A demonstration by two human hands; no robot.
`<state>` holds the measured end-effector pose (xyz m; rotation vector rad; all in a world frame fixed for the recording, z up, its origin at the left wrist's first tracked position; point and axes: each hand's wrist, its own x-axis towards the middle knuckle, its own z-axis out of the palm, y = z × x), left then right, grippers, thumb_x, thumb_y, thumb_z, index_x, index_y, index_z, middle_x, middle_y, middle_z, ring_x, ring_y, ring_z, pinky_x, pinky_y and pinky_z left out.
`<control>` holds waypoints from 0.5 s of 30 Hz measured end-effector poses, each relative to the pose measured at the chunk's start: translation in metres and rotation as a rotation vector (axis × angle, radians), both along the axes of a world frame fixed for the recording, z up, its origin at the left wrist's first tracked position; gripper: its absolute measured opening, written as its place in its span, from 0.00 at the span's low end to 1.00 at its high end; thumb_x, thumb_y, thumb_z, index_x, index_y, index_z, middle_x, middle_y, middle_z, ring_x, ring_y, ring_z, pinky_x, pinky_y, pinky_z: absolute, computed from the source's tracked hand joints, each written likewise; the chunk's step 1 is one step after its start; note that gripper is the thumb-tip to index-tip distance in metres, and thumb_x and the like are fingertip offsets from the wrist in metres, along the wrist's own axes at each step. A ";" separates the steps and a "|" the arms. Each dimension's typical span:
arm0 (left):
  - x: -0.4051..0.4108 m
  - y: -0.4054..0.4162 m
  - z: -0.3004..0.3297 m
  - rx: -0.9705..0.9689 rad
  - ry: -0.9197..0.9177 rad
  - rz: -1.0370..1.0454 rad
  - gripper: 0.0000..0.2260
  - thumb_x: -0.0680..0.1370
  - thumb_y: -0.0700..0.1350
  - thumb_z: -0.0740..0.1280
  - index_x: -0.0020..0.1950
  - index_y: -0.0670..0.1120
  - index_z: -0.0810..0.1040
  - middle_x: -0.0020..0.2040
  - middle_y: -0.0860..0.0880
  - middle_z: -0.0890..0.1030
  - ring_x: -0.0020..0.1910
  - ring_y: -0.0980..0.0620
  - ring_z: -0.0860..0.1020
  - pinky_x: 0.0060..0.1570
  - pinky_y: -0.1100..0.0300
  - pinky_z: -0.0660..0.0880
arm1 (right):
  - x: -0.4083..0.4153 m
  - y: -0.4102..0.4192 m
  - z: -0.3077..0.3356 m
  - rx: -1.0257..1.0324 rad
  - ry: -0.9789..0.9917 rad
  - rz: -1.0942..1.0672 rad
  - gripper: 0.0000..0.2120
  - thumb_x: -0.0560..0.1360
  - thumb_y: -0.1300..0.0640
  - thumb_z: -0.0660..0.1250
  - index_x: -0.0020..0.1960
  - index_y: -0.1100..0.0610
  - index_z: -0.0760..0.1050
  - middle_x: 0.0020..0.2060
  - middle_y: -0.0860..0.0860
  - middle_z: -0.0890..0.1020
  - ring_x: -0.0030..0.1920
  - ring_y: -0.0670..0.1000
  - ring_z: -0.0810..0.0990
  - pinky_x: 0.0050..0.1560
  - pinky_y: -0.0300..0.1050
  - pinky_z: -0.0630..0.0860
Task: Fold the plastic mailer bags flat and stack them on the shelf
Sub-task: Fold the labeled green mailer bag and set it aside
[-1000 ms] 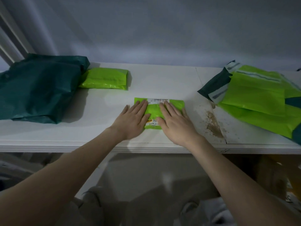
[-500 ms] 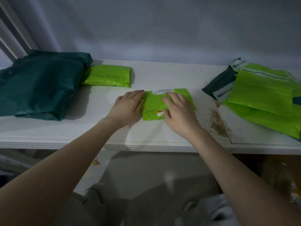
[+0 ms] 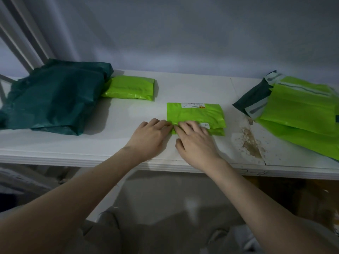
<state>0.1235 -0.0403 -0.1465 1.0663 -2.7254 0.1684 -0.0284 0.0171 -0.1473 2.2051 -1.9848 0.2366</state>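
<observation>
A folded lime-green mailer bag [image 3: 197,115] with a white label strip lies at the middle of the white shelf [image 3: 128,121]. My left hand [image 3: 149,138] rests at the bag's near left corner, fingertips pinching its edge. My right hand [image 3: 196,143] lies on the bag's near edge, fingers pressing it down. Another folded lime-green bag [image 3: 129,88] sits further back on the left. A pile of unfolded lime-green and dark green mailers [image 3: 300,110] lies at the right.
A large dark green bag [image 3: 53,98] covers the shelf's left end. A brown chipped patch [image 3: 251,143] marks the shelf right of my hands. A grey wall rises behind the shelf. Below the shelf edge it is dim, with my legs showing.
Both hands have drawn back from the bag's top to its near left edge. The bag now shows more of its surface and lies squarer to the shelf.
</observation>
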 end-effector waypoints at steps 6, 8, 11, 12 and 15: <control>-0.012 0.000 0.001 -0.072 -0.046 0.055 0.19 0.70 0.48 0.53 0.44 0.46 0.83 0.41 0.51 0.82 0.38 0.47 0.80 0.32 0.59 0.72 | 0.006 -0.002 -0.004 -0.015 0.054 -0.044 0.22 0.71 0.50 0.52 0.53 0.57 0.79 0.48 0.49 0.80 0.54 0.53 0.77 0.49 0.46 0.73; -0.017 0.001 0.000 -0.079 -0.056 0.062 0.18 0.70 0.48 0.53 0.41 0.46 0.82 0.40 0.51 0.82 0.39 0.47 0.80 0.32 0.59 0.72 | 0.009 -0.003 -0.005 -0.018 0.060 -0.050 0.21 0.71 0.50 0.52 0.52 0.58 0.79 0.47 0.50 0.80 0.53 0.54 0.78 0.48 0.48 0.74; -0.020 0.000 -0.001 -0.105 -0.079 0.063 0.18 0.69 0.49 0.53 0.39 0.46 0.82 0.40 0.51 0.81 0.40 0.48 0.80 0.31 0.59 0.71 | 0.012 -0.003 -0.006 -0.023 0.043 -0.079 0.21 0.71 0.51 0.52 0.50 0.59 0.79 0.46 0.52 0.80 0.52 0.55 0.78 0.48 0.49 0.74; -0.021 0.000 -0.001 -0.110 -0.081 0.063 0.18 0.69 0.49 0.53 0.39 0.46 0.82 0.40 0.51 0.81 0.39 0.48 0.80 0.30 0.59 0.71 | 0.013 -0.002 -0.006 -0.023 0.041 -0.094 0.21 0.70 0.51 0.52 0.50 0.59 0.79 0.47 0.52 0.79 0.52 0.55 0.78 0.48 0.48 0.75; -0.023 0.001 -0.004 -0.112 -0.070 0.065 0.18 0.70 0.50 0.53 0.38 0.46 0.82 0.39 0.51 0.81 0.37 0.48 0.80 0.30 0.60 0.70 | 0.012 -0.001 -0.006 -0.010 0.039 -0.145 0.23 0.69 0.50 0.52 0.51 0.61 0.79 0.51 0.54 0.80 0.52 0.57 0.78 0.49 0.47 0.76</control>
